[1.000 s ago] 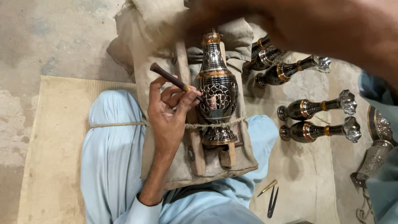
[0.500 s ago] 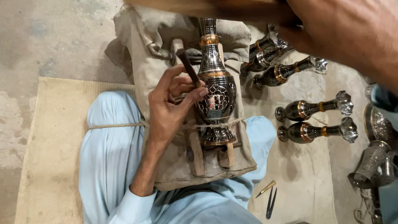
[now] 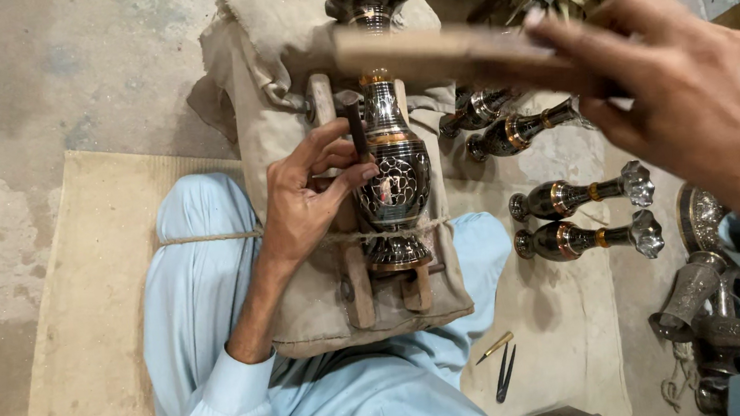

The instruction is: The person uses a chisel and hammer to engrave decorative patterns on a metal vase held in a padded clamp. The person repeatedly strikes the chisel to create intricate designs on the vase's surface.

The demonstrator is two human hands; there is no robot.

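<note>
The person sits on the floor with a padded cloth cushion (image 3: 288, 152) across the lap, bound by a thin cord. A decorated metal vase (image 3: 393, 177), dark with engraved pattern and copper-coloured bands, lies lengthwise between two wooden rails (image 3: 352, 276) on the cushion, its fluted mouth at 12 o'clock and its foot at 6 o'clock. The left hand (image 3: 308, 201) rests at the vase's 9 o'clock side; its grip is clenched around a short dark chisel (image 3: 354, 125), thumb and fingers pinching the shaft, with the tip set against the vase body near the upper copper band. The right hand (image 3: 685, 94) is raised at 2 o'clock from the vase, well above it and close to the camera; its grip is closed on a wooden mallet (image 3: 445, 53), which appears blurred and extends toward 10 o'clock over the vase neck. At 3 o'clock from the cushion, four similar finished vases (image 3: 578, 215) lie on their sides on a pale mat. More metal pieces (image 3: 695, 290) are heaped at 4 o'clock. A small pointed tool and a dark pair of dividers (image 3: 505, 372) lie on the mat at 5 o'clock.
</note>
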